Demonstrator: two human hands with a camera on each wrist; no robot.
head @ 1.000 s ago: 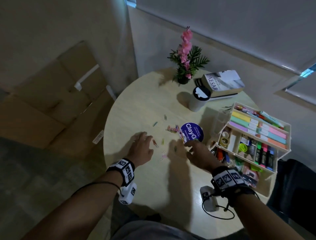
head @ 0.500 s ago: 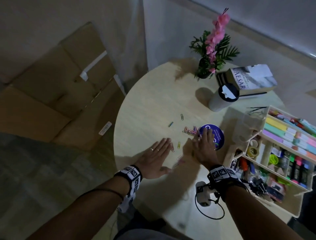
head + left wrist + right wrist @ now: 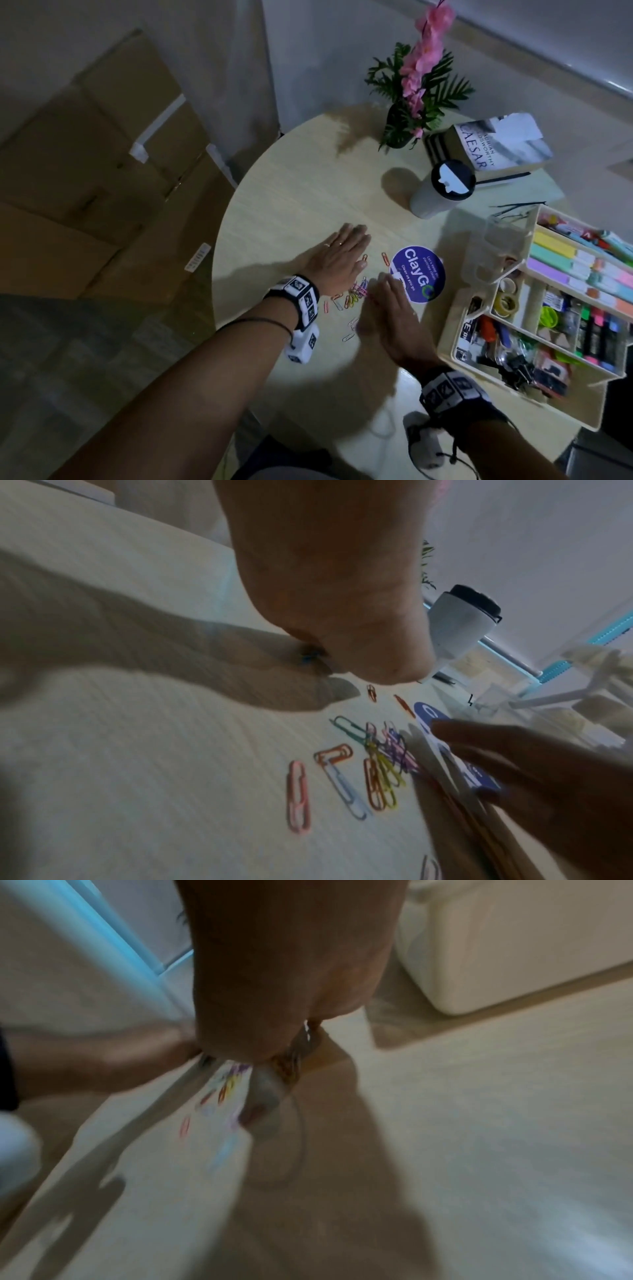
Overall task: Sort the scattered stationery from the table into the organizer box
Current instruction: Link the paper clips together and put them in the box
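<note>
Several coloured paper clips (image 3: 354,294) (image 3: 380,756) lie bunched on the round table (image 3: 291,192) between my two hands; a few strays lie nearer me (image 3: 348,336). My left hand (image 3: 337,255) lies flat on the table, fingers straight, just left of the pile. My right hand (image 3: 383,301) is flat too, its edge against the pile's right side, fingertips on a round blue ClayGo sticker (image 3: 419,274). The cream organizer box (image 3: 459,329) stands at the right, filled with markers, tape and clips. The right wrist view is blurred.
A white tumbler with a black lid (image 3: 442,192) stands behind the sticker. A book (image 3: 496,147) and a potted pink flower (image 3: 411,102) sit at the back. Black ties (image 3: 513,210) lie beside the box. Cardboard boxes (image 3: 102,171) are on the floor at left.
My left hand has moved forward and flattened beside the clips. My right hand has come off the sticker toward me. The scattered clips are now bunched into a pile between the hands.
</note>
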